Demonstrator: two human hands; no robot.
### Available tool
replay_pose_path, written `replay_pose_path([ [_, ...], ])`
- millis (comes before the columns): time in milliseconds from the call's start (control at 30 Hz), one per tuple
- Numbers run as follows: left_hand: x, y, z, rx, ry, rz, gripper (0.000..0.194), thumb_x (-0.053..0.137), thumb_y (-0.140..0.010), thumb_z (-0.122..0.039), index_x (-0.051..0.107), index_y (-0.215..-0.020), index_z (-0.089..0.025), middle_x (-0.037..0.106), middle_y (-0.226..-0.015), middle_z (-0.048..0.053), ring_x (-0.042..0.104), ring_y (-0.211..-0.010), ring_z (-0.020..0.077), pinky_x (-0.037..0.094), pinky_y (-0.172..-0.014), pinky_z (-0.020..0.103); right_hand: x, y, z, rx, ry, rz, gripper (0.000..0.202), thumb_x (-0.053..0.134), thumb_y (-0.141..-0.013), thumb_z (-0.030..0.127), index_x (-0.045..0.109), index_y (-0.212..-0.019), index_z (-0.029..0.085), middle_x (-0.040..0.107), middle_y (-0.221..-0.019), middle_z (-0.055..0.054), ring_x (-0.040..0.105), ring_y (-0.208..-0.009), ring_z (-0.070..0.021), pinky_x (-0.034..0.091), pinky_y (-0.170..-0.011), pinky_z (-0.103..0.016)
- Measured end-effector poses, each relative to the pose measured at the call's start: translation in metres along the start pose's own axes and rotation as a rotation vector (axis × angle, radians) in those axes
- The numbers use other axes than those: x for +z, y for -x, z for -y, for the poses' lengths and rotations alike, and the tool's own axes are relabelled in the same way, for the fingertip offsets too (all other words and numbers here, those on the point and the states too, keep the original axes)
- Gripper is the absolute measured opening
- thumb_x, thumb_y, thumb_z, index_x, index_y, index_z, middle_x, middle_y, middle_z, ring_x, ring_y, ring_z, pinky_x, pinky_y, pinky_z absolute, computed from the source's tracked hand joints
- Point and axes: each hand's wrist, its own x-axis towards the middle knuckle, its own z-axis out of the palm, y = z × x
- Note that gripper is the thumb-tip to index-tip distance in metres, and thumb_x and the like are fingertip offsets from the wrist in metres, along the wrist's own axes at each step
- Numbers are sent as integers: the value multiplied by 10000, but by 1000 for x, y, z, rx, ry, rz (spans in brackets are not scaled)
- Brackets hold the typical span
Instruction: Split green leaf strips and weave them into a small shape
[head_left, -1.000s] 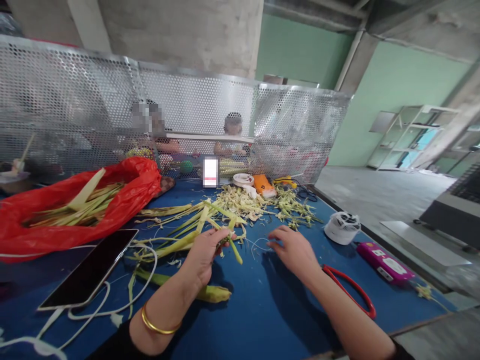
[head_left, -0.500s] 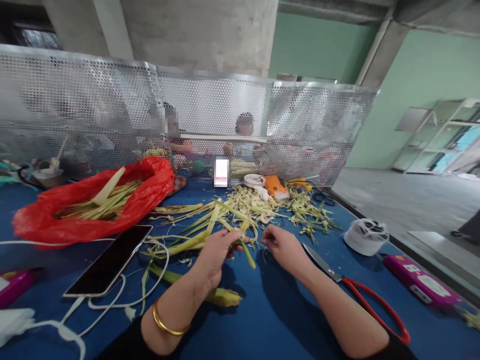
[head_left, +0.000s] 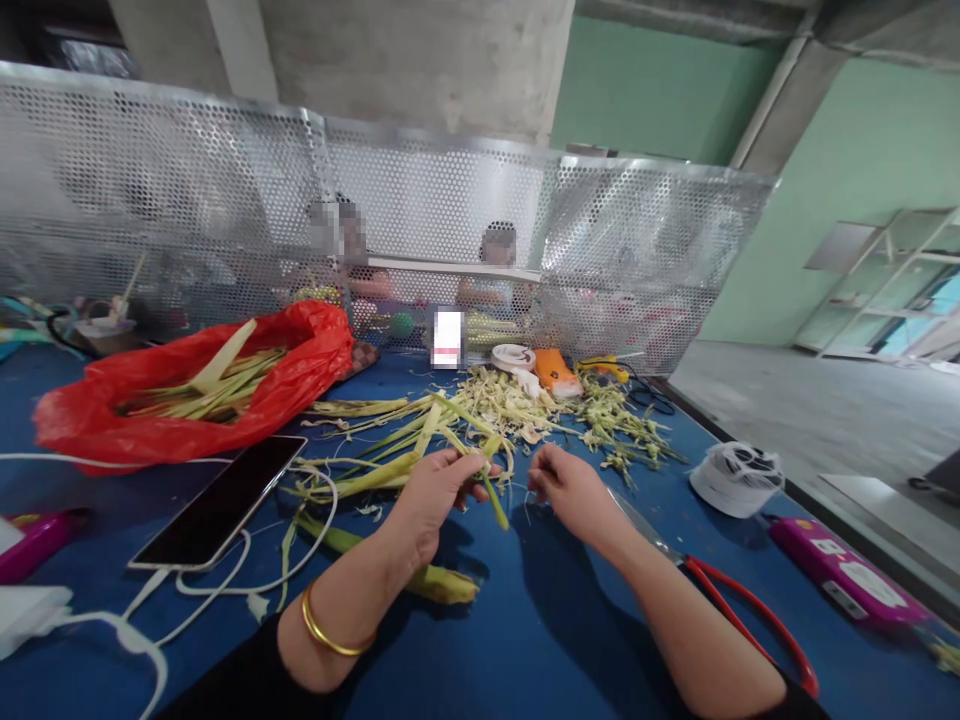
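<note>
Unworked-looking leaf strips lie in the red bag; your left hand pinches a leaf piece above the worktop — seemingly unfinished; your right hand curls, its grip unclear — finished-looking sprigs lie heaped beyond.

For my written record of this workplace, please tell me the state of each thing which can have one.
Left hand: closed on a plant strip.
Right hand: fingers curled; any hold unclear.
Red bag: open, with leaves inside.
Tablet: lying flat, screen dark, white cable plugged in.
Scissors: lying down, partly hidden by the right forearm; open or shut, cannot tell.
</note>
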Motion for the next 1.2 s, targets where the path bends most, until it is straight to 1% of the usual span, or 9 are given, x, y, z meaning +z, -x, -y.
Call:
replay_pose_path([
  [200,0,-4,5,1,0,28,218,662,-657,-358,648,-709,-147,728,-845,68,519,-532,86,303,-478,213,9,-3,-4,33,194,-8,34,619,-780,166,604,-758,188,620,-833,-50,580,-756,-177,301,-610,-252],
  [300,0,-4,6,-9,13,23,211,665,-646,-355,642,-703,-154,730,-860,73,521,-530,93,303,-467,218,15,-4,-6,40,191,-2,96,596,-781,119,576,-705,174,616,-856,-72,587,-762,-184,299,-616,-259],
  [400,0,-3,5,-11,17,31,209,667,-643,-352,638,-702,-153,728,-848,72,524,-529,95,300,-463,219,12,-2,-5,41,136,-6,84,532,-822,123,538,-764,183,636,-832,-62,603,-760,-176,326,-616,-248],
  [600,0,-3,5,-18,2,30,203,660,-667,-356,658,-726,-162,712,-840,57,524,-548,96,307,-479,219,-3,-2,-2,49,-126,35,111,418,-879,194,457,-778,215,630,-666,29,603,-559,-113,391,-560,-207],
  [767,0,-4,9,-41,-25,18,232,661,-693,-381,671,-777,-164,614,-638,3,528,-577,113,316,-503,217,-1,-4,-3,53,71,17,62,553,-812,192,554,-752,204,616,-688,7,580,-648,-138,331,-566,-224],
  [867,0,-5,11,-46,-6,15,226,680,-676,-377,647,-745,-164,603,-651,-3,531,-574,113,317,-498,220,8,-6,-5,64,134,-15,33,618,-775,182,601,-750,194,612,-805,-31,565,-743,-161,308,-611,-244],
  [1033,-1,-5,10,-41,-28,26,249,659,-698,-381,644,-778,-146,588,-635,-10,527,-563,105,317,-501,213,17,-8,-6,48,154,-13,78,595,-791,142,591,-725,182,590,-840,-46,560,-795,-168,319,-659,-251],
  [1133,0,-4,9,-40,-42,22,262,657,-693,-394,641,-777,-146,589,-606,-8,527,-550,115,320,-497,220,12,-5,-3,32,119,-25,73,550,-817,138,560,-758,180,602,-879,-57,564,-788,-166,337,-665,-255],
  [1200,0,-4,9,-32,-49,20,251,661,-688,-390,634,-754,-149,579,-579,-13,527,-537,115,314,-493,220,6,-1,0,17,68,-10,93,502,-840,138,521,-767,193,619,-818,-36,579,-746,-154,364,-650,-246],
])
